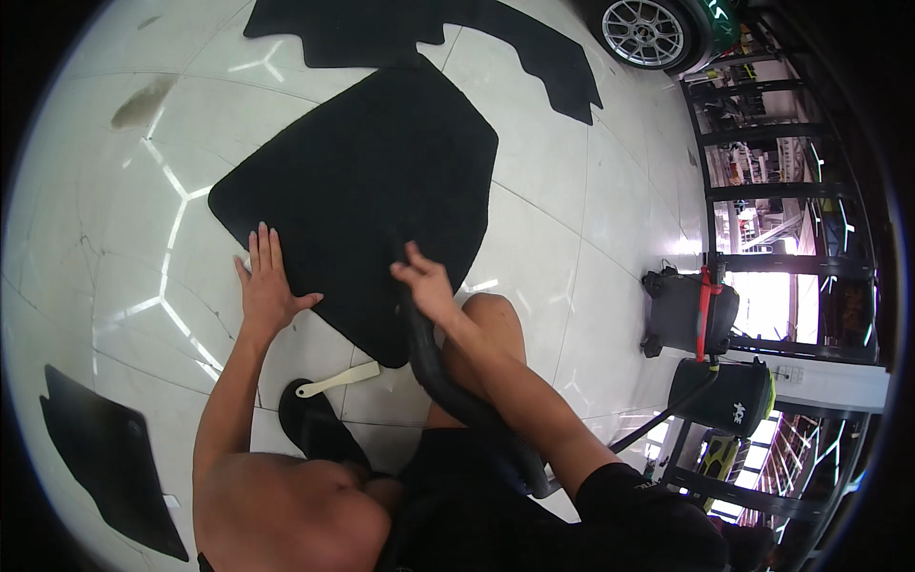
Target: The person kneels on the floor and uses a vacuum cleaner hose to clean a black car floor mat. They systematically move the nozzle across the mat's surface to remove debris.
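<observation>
A black car floor mat [353, 181] lies flat on the tiled floor before me. My left hand [272, 291] rests on the mat's near left edge, fingers spread and thumb out to the side. Over the mat's near right part, my right hand [426, 286] is closed around the end of a black vacuum hose [431, 362], with one or two fingertips pointing off it. The hose runs back past my bent knee. Its dark tip is hard to tell from the mat. Close to the mat's near corner, a cream-handled brush [338, 379] lies by my black shoe [303, 408].
More black mats [348, 29] lie beyond, and another mat [110, 453] lies at the near left. A car wheel [643, 33] stands at the far right. To the right are a black wheeled bin [691, 310], a dark canister [710, 398] and metal shelving [772, 191].
</observation>
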Motion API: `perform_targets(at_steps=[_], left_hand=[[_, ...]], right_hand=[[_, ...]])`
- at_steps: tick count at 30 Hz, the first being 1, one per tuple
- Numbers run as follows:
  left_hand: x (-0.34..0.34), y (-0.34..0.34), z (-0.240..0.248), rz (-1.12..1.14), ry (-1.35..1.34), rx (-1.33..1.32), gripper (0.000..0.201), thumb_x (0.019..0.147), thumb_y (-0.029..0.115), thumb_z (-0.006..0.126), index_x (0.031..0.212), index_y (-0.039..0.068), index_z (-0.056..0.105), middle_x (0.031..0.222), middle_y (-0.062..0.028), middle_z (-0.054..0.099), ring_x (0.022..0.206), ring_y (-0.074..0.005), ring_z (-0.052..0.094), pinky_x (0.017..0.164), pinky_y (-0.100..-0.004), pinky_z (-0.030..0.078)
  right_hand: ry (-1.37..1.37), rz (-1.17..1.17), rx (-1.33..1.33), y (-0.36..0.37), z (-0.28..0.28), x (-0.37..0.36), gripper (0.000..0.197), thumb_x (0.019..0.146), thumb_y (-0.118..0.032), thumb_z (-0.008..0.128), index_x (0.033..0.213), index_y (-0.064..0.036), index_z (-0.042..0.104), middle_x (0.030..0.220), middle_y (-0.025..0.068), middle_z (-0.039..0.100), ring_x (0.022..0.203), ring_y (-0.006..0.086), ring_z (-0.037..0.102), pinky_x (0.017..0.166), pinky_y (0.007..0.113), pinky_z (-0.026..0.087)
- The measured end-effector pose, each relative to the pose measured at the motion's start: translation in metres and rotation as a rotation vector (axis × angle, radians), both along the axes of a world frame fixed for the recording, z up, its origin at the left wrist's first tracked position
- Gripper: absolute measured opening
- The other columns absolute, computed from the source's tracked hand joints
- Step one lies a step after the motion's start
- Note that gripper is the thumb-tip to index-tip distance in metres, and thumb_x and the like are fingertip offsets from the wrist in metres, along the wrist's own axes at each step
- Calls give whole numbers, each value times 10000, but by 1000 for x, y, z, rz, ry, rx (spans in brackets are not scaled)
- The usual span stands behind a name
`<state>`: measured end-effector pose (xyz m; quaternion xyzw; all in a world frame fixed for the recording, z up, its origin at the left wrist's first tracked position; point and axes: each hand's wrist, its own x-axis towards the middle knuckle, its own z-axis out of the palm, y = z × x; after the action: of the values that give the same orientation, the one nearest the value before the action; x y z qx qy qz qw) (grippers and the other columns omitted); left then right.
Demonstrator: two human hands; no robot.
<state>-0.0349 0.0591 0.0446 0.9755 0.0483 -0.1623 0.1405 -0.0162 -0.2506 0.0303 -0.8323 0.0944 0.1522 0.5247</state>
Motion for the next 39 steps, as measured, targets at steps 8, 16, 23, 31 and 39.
perform_targets(at_steps=[8, 16, 23, 31, 39], left_hand=[[-2, -2, 3, 14, -61, -71, 1477, 669, 569, 996, 1758, 24, 160, 1856, -148, 129, 1715, -316, 145, 1336, -657, 206], [-12, 11, -13, 17, -125, -125, 1494, 651, 588, 995, 1760, 31, 163, 1858, -133, 124, 1717, -309, 131, 1333, -669, 202], [-10, 9, -8, 24, -98, -121, 1472, 669, 569, 996, 1757, 25, 167, 1847, -154, 167, 1710, -334, 159, 1337, -667, 186], [-5, -4, -18, -7, -141, -132, 1463, 669, 586, 986, 1752, 13, 186, 1845, -160, 169, 1711, -338, 155, 1327, -687, 179], [-12, 2, -19, -55, -120, -126, 1419, 739, 601, 939, 1766, 33, 141, 1853, -172, 114, 1720, -346, 97, 1335, -692, 122]], right_hand=[[120, -110, 68, -11, 39, 36, 756, 1031, -274, 739, 1628, 85, 447, 1572, 257, 603, 1148, 341, 746, 1096, 376, 546], [240, -165, 258, -25, 33, 33, 754, 1013, -252, 757, 1647, 26, 459, 1653, 255, 532, 1534, 336, 523, 1269, 388, 394], [129, 331, 41, 59, 23, -13, 747, 1024, -304, 764, 1637, 14, 478, 1685, 256, 486, 1599, 332, 436, 1308, 387, 323], [-67, 35, -118, 16, 23, 59, 767, 1036, -260, 740, 1631, 103, 419, 1695, 279, 456, 1569, 295, 478, 1276, 378, 380], [15, 127, -53, 27, 51, 132, 344, 1001, -173, 704, 1319, -43, 727, 1455, 256, 655, 1285, 356, 705, 1093, 438, 574]])
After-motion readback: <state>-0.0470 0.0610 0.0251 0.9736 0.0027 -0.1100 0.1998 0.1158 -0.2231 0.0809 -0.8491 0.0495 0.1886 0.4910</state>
